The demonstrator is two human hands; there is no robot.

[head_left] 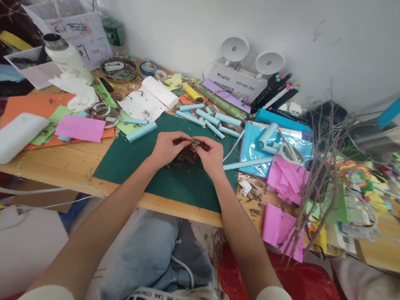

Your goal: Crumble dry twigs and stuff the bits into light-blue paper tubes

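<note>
Both hands meet over a dark green mat point(129, 163) on the wooden table. My left hand point(168, 150) pinches a brown, dried, leaf-like clump point(195, 145) from one side. From the other side my right hand point(210, 154) grips the same clump between thumb and fingers. Right below the fingers lies a dark brown crumbly heap point(185, 158), partly hidden by the hands. Several light blue paper tubes point(228, 120) lie just beyond the hands, on and around the mat's far edge. A longer blue tube point(249, 163) rests to the right of my right hand.
Bundled thin twigs point(317, 177) stand up at the right, beside pink paper point(282, 226). A white router point(238, 81) stands against the wall near several pens point(277, 91). At left are a white bottle point(68, 59), a white power bank point(12, 137) and orange paper point(19, 112).
</note>
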